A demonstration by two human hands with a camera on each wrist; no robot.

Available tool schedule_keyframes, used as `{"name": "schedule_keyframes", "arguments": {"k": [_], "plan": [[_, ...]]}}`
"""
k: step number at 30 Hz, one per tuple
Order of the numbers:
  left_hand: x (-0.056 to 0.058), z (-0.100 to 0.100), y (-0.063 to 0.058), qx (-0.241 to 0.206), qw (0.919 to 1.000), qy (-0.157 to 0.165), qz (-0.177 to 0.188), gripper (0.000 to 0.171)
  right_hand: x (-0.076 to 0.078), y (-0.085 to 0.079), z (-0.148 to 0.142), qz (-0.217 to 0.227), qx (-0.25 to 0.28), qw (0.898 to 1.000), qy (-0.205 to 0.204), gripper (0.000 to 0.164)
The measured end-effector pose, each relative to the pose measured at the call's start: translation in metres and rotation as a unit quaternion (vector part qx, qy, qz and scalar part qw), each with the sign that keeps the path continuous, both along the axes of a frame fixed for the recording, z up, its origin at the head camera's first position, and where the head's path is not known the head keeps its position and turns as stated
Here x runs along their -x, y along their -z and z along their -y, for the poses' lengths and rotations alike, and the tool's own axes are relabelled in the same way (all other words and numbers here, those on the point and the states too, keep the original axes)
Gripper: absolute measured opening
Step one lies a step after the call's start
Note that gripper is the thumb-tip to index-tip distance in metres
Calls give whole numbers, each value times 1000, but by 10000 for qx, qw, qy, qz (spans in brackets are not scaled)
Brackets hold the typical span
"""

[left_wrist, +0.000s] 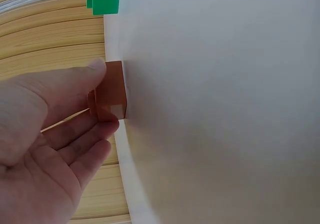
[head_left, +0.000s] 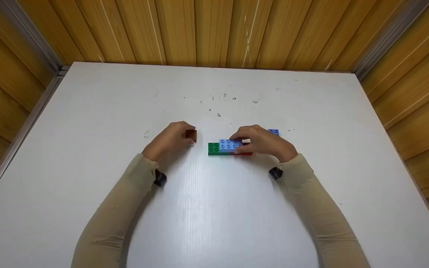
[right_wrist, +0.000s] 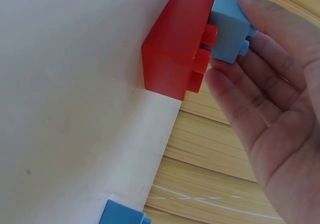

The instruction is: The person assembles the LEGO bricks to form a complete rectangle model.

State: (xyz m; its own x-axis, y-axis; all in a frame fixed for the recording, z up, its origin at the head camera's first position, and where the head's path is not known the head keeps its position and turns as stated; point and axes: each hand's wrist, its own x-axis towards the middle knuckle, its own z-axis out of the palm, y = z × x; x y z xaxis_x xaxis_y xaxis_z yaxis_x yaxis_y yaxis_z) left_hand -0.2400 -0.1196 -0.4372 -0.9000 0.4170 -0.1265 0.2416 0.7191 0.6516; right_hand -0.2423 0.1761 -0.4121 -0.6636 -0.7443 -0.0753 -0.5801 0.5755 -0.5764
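Observation:
Between thumb and fingers, my left hand [head_left: 173, 137] pinches a brown toy brick [left_wrist: 111, 92], which rests on the white table left of the other bricks. My right hand [head_left: 264, 143] grips a light blue brick [head_left: 228, 145] by its long sides. This brick sits across the tops of a green brick [head_left: 213, 149] and a red brick [right_wrist: 167, 59] lying end to end on the table. Part of the red brick is behind my right fingers in the head view. A darker blue brick [head_left: 273, 131] stands just beyond my right hand, partly hidden by it.
The white table [head_left: 214, 216] carries scattered dark marks toward its far side. Wood-patterned panels [head_left: 214, 33] rise behind it and along both sides. Each wrist wears a black device [head_left: 160, 178] over a tan sleeve.

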Motion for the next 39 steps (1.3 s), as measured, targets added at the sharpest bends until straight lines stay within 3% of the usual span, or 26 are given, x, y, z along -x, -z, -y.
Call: {"name": "schedule_keyframes", "arguments": {"k": [8,22,32,39], "plan": [[0,0,0,-86,9999,108,12,28,-1,1,0,-39,-11,10000,6,37],[-3,-2,-1,-189,9998,23,107,13,-2,1,0,-61,43,10000,56,37],[-4,-3,-3,-201,9994,224,-176,13,-2,2,0,26,17,9999,119,37],[-5,-7,-7,-184,9995,149,-193,13,-1,3,0,18,56,9999,92,37]]}}
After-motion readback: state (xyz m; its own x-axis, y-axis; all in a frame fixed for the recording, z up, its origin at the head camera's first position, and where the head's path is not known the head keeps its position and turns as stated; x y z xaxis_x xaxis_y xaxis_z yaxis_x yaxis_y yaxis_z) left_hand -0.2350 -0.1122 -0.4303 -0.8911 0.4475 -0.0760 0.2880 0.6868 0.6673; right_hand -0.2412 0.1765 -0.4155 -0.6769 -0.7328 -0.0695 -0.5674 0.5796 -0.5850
